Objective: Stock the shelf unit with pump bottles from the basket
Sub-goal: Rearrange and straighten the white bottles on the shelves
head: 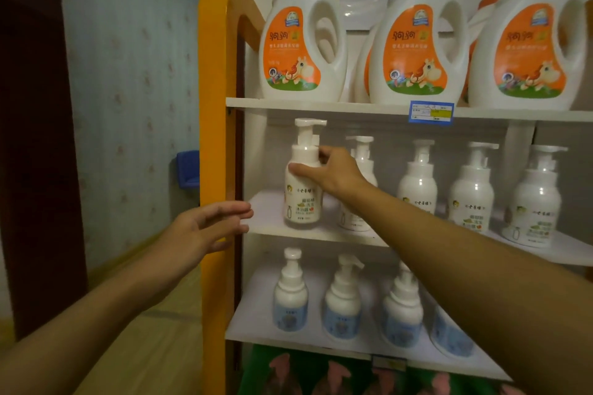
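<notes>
1. White plastic is the material of the pump bottle (303, 183) held at the centre of the head view; it stands upright at the left end of the middle shelf (272, 218) of a shelf unit (216, 74) with an orange side panel.
2. The bottle is gripped around its shoulder, just below the pump head, by the right hand (330, 171); the thumb is seen on the front of the bottle and the fingers are curled round its right side. The base of the bottle appears to be on the shelf, though this cannot be told for certain.
3. The left hand (208, 228) is held in the air just left of the middle shelf's front edge, in front of the orange panel; its fingers are straight and slightly spread, and nothing is held in it.
4. A row of matching white pump bottles (471, 186) is seen to the right on the same shelf, each with a green and orange label.
5. White pump bottles with blue labels (290, 295) are lined up on the shelf below.
6. Large white detergent jugs (303, 42) with orange caps and orange labels are placed on the top shelf, and a blue price tag (431, 111) is fixed to that shelf's front edge.
7. A small blue object (187, 168) is seen against the patterned wall at the left.
</notes>
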